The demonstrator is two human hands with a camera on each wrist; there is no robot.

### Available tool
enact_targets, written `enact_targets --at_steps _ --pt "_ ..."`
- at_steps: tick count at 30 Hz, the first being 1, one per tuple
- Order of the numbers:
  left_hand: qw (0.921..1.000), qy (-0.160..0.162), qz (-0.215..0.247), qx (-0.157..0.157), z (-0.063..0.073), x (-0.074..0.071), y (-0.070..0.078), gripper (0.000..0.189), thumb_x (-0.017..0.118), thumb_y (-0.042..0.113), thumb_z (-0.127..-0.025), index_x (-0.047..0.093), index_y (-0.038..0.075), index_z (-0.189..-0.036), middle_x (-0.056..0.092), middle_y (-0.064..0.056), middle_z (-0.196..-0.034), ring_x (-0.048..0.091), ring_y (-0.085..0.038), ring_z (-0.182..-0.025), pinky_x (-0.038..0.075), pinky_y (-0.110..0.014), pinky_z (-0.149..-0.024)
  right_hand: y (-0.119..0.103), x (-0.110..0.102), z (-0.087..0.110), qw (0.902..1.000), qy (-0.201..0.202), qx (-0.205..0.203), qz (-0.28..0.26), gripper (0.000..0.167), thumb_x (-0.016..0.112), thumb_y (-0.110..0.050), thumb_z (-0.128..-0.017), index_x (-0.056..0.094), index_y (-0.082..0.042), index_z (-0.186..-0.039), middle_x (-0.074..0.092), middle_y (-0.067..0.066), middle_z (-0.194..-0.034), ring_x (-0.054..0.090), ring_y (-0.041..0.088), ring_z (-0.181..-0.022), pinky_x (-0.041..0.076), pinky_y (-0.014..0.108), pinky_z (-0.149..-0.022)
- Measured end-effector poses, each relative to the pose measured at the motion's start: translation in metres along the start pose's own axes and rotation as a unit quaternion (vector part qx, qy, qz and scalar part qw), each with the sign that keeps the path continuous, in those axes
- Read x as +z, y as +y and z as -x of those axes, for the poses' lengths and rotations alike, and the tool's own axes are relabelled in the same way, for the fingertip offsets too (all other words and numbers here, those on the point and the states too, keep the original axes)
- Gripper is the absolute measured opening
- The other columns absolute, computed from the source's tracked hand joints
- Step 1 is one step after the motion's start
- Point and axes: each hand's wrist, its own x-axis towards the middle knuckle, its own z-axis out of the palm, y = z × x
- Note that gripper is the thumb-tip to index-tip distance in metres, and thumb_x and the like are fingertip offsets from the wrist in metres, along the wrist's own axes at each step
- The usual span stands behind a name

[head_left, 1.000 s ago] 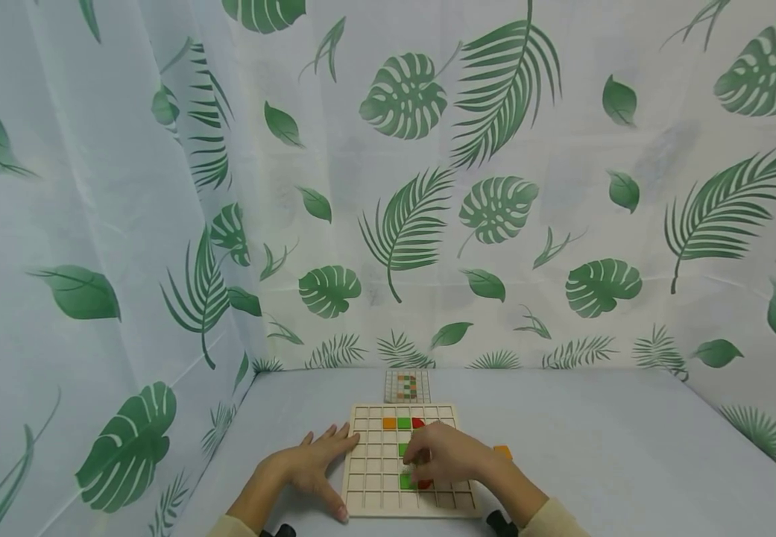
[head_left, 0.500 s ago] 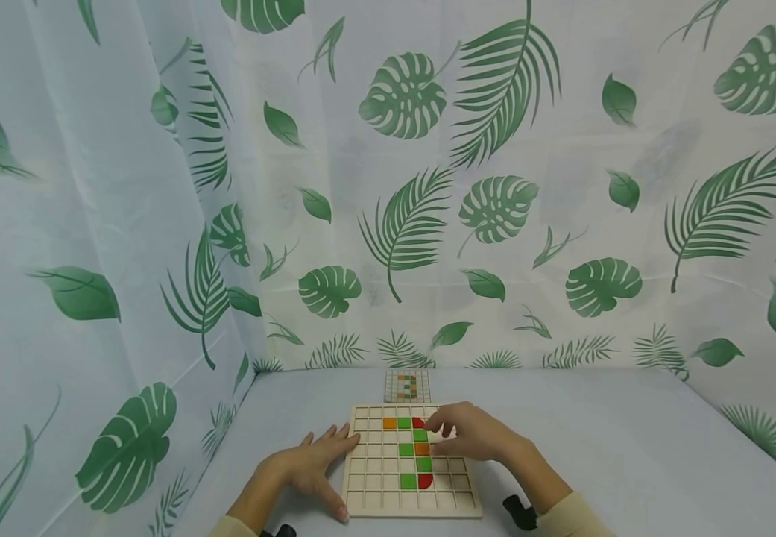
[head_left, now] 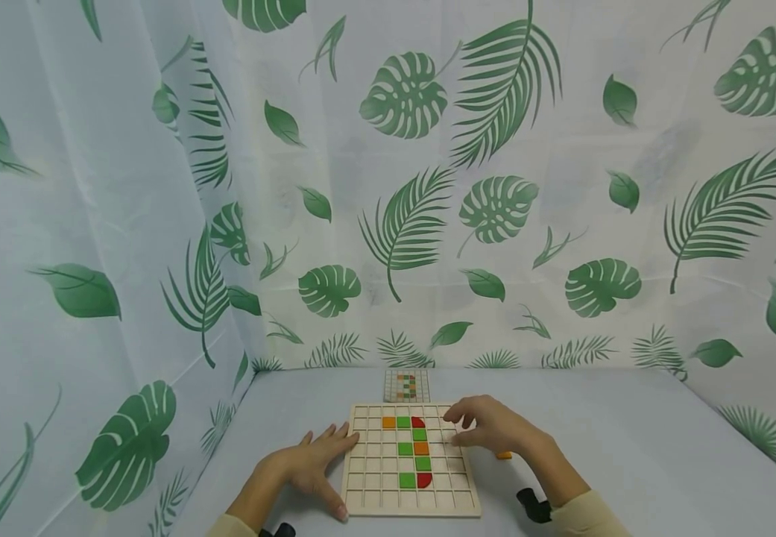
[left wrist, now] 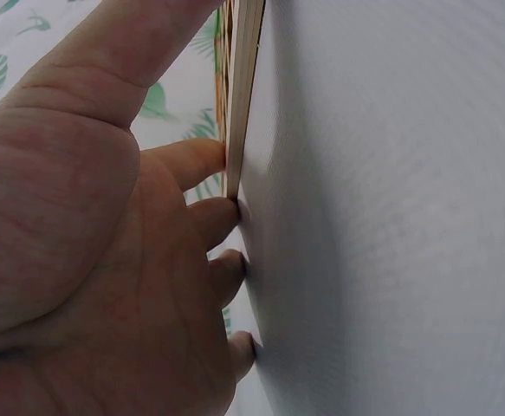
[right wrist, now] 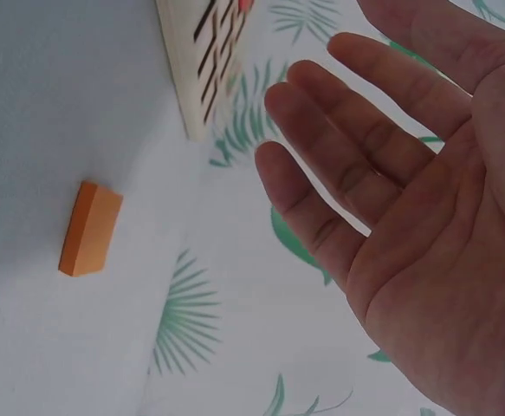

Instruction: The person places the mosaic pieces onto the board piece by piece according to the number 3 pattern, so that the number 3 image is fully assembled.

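In the head view a pale wooden grid board (head_left: 374, 501) lies on the table. Its cells hold square green tiles (head_left: 407, 480), an orange tile (head_left: 389, 423) at the top, another orange tile (head_left: 421, 448) lower down, and two red rounded tiles (head_left: 424, 480). My left hand (head_left: 314, 462) rests spread at the board's left edge, index fingertip and thumb touching it. Over the board's right side hovers my right hand (head_left: 495, 429), fingers loosely bent and holding nothing, as the right wrist view shows too. A loose orange block (right wrist: 92, 230) lies on the table beneath that hand, right of the board.
Behind the board stands a small pattern card (head_left: 407, 386) with a grid and coloured squares. A white curtain (head_left: 414, 224) with green leaves hangs at the back and left of the pale table (head_left: 595, 447).
My right hand has pulled back from the middle of the board to its right side, uncovering an orange tile and green tiles in the column. The left hand stays in place.
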Motion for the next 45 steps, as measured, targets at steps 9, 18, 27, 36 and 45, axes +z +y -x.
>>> enact_targets --at_steps 9,18,27,36,45 --pt "1.0000 0.000 0.000 -0.001 0.000 -0.001 0.000 0.123 0.096 0.053 -0.066 0.031 0.022 -0.165 0.018 -0.011 -0.175 0.009 -0.039 -0.163 0.005 -0.071 -0.126 0.004 -0.008 0.005 0.9993 -0.017 0.028 -0.015 0.039 0.085 -0.014 -0.085 0.075 -0.003 -0.121 0.074 0.010 -0.111 0.065 0.029 -0.099 0.056 0.043 -0.079" --pt "1.0000 -0.002 0.000 0.000 0.000 0.001 -0.001 0.123 0.095 0.054 -0.066 0.030 0.022 -0.165 0.017 -0.011 -0.175 0.009 -0.039 -0.163 0.004 -0.071 -0.126 0.013 -0.012 0.009 0.9958 -0.013 0.090 -0.005 0.038 0.087 -0.014 -0.083 0.077 -0.007 -0.118 0.075 0.006 -0.110 0.065 0.024 -0.098 0.057 0.044 -0.081" --pt "1.0000 -0.002 -0.002 0.004 0.001 0.001 0.000 0.123 0.095 0.052 -0.067 0.029 0.020 -0.166 0.016 -0.013 -0.175 0.008 -0.040 -0.162 0.005 -0.072 -0.126 0.024 -0.012 0.009 0.9905 0.003 0.138 0.006 0.036 0.089 -0.011 -0.080 0.079 -0.011 -0.114 0.075 0.003 -0.108 0.063 0.019 -0.095 0.058 0.042 -0.081" --pt "1.0000 -0.002 0.000 0.005 0.000 0.002 -0.002 0.123 0.095 0.054 -0.066 0.029 0.021 -0.166 0.016 -0.012 -0.175 0.008 -0.040 -0.162 0.004 -0.072 -0.126 0.035 -0.013 0.014 0.9898 0.006 0.142 0.001 0.036 0.088 -0.003 -0.077 0.080 -0.011 -0.110 0.075 0.002 -0.106 0.064 0.019 -0.092 0.059 0.039 -0.076" --pt "1.0000 -0.002 0.002 0.006 0.002 0.000 0.001 0.123 0.096 0.051 -0.067 0.029 0.020 -0.166 0.016 -0.013 -0.175 0.008 -0.040 -0.162 0.005 -0.071 -0.126 0.046 -0.015 0.017 0.9897 -0.008 0.143 0.005 0.034 0.087 0.002 -0.074 0.080 -0.011 -0.104 0.072 0.004 -0.098 0.066 0.019 -0.085 0.059 0.039 -0.073"
